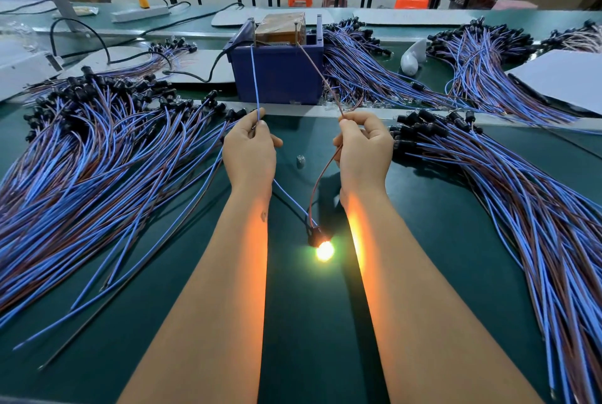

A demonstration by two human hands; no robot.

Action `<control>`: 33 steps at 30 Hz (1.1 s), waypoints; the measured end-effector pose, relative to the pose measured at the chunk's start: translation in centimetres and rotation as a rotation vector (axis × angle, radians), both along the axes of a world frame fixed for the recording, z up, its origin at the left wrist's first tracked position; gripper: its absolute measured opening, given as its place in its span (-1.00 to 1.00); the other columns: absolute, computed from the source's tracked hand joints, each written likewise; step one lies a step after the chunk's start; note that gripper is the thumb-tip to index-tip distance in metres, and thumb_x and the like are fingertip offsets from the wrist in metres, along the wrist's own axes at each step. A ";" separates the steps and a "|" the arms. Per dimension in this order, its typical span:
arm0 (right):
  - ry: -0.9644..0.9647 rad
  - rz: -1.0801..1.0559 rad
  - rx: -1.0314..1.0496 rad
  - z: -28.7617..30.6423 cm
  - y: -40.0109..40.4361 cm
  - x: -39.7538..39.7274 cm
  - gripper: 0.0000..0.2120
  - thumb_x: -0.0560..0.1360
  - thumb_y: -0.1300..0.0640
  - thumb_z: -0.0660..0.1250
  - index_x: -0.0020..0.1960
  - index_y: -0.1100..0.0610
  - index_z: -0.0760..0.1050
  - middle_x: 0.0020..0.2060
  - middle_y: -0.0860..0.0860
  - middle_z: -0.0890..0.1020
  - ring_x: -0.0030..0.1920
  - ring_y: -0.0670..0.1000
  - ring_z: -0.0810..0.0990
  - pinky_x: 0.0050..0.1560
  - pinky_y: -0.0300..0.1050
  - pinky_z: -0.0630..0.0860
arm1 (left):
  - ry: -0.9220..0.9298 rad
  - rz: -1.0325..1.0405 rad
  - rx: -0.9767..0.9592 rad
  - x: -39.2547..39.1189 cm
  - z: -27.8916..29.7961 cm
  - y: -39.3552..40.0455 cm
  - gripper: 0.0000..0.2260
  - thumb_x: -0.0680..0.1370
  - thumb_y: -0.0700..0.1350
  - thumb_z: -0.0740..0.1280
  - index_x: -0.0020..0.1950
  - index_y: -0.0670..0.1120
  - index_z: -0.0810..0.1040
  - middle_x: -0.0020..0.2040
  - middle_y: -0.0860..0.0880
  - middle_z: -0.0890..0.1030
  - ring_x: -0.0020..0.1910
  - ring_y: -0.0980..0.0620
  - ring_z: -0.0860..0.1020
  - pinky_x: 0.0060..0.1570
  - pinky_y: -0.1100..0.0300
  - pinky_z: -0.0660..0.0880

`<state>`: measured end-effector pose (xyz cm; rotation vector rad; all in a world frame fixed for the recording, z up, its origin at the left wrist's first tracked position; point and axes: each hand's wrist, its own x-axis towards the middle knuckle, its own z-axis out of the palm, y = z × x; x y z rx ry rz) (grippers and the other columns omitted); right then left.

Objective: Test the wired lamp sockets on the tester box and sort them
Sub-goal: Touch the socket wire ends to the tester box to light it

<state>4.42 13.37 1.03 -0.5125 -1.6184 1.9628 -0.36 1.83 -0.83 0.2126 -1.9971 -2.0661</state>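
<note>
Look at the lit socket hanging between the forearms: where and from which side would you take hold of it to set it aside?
Grip the black socket body, not the glowing bulb, which is probably hot. Come from the right hand's side or from above: the blue wire and brown wire leave its top left, so the sides look free.

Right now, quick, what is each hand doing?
Left hand: pinching the thin blue wire.
Right hand: pinching the thin brown wire of the lit black lamp socket.
</note>
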 end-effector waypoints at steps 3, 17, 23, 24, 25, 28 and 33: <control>-0.002 0.004 0.008 0.1 0.0 0.0 -0.83 0.51 0.25 0.27 -0.18 0.04 0.55 -0.40 0.02 0.50 -0.39 -0.06 0.42 -0.34 -0.16 0.36 | 0.005 -0.004 -0.011 0.2 0.1 0.0 -0.73 0.65 -0.15 0.19 0.30 0.00 0.56 -0.41 0.07 0.57 -0.47 0.13 0.37 -0.38 0.24 0.35; 0.035 0.088 0.469 -0.4 -1.5 0.2 -0.84 0.49 0.23 0.30 -0.20 0.00 0.50 -0.43 -0.13 0.50 -0.39 -0.14 0.42 -0.31 -0.26 0.35 | 0.027 -0.164 -0.016 2.1 2.1 1.5 -0.78 0.59 -0.16 0.28 -0.17 0.04 0.66 -0.34 0.13 0.65 -0.34 0.17 0.55 -0.27 0.27 0.52; 0.026 0.193 0.608 -0.2 -1.8 0.9 -0.90 0.51 0.16 0.32 -0.16 0.01 0.55 -0.44 -0.14 0.52 -0.39 -0.14 0.46 -0.30 -0.28 0.36 | 0.050 -0.279 0.096 3.1 2.6 1.5 -0.76 0.58 -0.17 0.33 -0.25 -0.02 0.68 -0.36 0.05 0.64 -0.33 0.11 0.58 -0.25 0.22 0.54; 0.006 0.224 0.623 0.0 -1.8 1.0 -0.91 0.52 0.15 0.31 -0.13 0.02 0.57 -0.41 -0.11 0.56 -0.35 -0.12 0.50 -0.27 -0.22 0.40 | 0.054 -0.263 0.115 3.1 2.6 1.3 -0.77 0.58 -0.17 0.33 -0.25 -0.02 0.66 -0.41 0.07 0.59 -0.34 0.08 0.54 -0.24 0.17 0.51; -0.020 0.255 0.630 0.1 -1.8 1.2 -0.91 0.53 0.13 0.31 -0.11 0.03 0.57 -0.37 -0.07 0.60 -0.30 -0.04 0.55 -0.23 -0.15 0.43 | 0.057 -0.243 0.142 3.1 2.7 1.1 -0.77 0.59 -0.18 0.32 -0.25 -0.03 0.64 -0.46 0.09 0.52 -0.38 0.08 0.48 -0.28 0.17 0.47; -0.060 0.333 0.674 0.8 -1.5 2.0 -0.90 0.55 0.07 0.32 -0.07 0.03 0.60 -0.33 -0.06 0.62 -0.25 0.00 0.56 -0.17 -0.10 0.47 | 0.068 -0.211 0.277 3.0 3.1 0.5 -0.79 0.63 -0.17 0.27 -0.20 -0.06 0.55 -0.47 0.10 0.48 -0.48 0.15 0.41 -0.40 0.30 0.41; -0.162 0.270 0.943 2.4 0.6 3.3 -0.87 0.50 -0.03 0.37 -0.05 -0.03 0.67 -0.42 -0.14 0.37 -0.33 -0.10 0.40 -0.32 -0.16 0.31 | 0.107 -0.320 0.528 3.7 3.7 0.4 -0.86 0.64 -0.18 0.27 -0.10 -0.11 0.55 -0.39 0.03 0.59 -0.45 0.14 0.52 -0.39 0.33 0.51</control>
